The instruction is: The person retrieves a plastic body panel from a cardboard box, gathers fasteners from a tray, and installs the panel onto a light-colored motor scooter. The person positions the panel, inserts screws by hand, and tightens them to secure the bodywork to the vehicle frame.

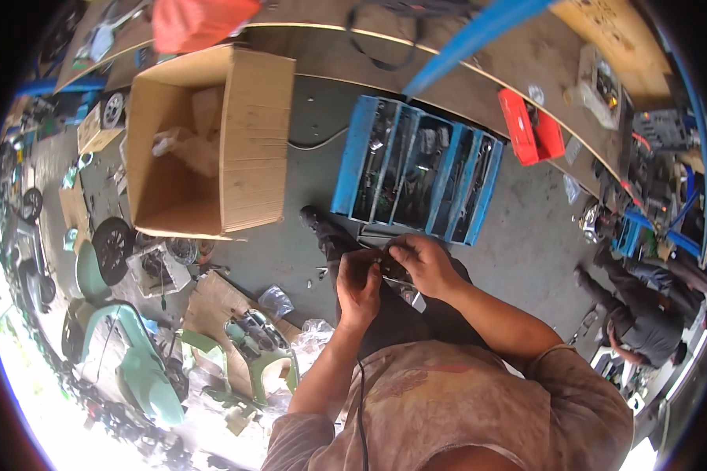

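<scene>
The person wears a faded pinkish-brown t-shirt [448,408] with short sleeves; the forearms are bare; dark trousers [393,322] cover the legs; a thin black cable [361,408] hangs down the chest.

Both forearms come up from the lower edge and meet in front of the chest. The left hand [359,284] is curled, fingers bent inward, touching the right hand [424,265]. The right hand's fingers are pinched together in a close grip beside the left hand's fingertips.

The toolbox [416,169] is blue. The box [212,141] is brown. The tray [530,125] is red. The scooter [133,353] is pale green. The floor [518,243] is grey. The shirt [448,408] is faded pink-brown.
</scene>
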`<state>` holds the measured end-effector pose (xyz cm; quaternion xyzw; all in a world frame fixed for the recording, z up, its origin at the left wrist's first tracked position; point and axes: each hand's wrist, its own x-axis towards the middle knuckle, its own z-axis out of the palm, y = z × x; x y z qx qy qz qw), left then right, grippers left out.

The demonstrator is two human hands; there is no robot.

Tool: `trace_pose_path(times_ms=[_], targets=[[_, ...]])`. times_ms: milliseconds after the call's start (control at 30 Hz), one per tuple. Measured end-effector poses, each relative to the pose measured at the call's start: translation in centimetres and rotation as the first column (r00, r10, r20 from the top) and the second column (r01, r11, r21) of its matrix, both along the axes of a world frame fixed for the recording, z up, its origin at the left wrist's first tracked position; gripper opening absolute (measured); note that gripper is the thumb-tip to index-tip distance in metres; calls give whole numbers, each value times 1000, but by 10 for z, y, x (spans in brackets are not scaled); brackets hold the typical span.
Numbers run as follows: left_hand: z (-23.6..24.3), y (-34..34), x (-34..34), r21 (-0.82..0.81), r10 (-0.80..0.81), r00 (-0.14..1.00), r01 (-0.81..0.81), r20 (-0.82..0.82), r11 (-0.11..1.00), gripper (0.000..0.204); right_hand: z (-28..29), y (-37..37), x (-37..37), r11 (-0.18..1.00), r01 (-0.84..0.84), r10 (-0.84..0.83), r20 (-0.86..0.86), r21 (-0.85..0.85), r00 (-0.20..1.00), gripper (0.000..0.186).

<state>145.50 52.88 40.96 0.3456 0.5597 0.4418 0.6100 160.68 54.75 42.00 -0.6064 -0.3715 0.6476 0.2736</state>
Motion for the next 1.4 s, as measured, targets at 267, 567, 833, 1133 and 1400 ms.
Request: trace_pose_path(times_ms=[267,567,833,1133,1400], targets=[[35,24,-184,-157,205,966,-180,156,971,18,44,58,-172,816,-499,461,195,290,866,19],[75,-22,-313,-164,578,768,-555,274,815,19,66,82,-325,535,-684,719,157,495,677,18],[118,-89,-333,-83,727,687,-724,14,685,18,109,67,-403,263,-839,957,-20,477,289,20],[164,-143,-341,-165,875,477,-872,-78,461,27,141,39,-480,-117,-835,990,-8,538,-144,22],[177,-121,-396,57,850,427,-883,-308,465,19,147,48,-543,-117,-952,973,-159,284,-167,24]])
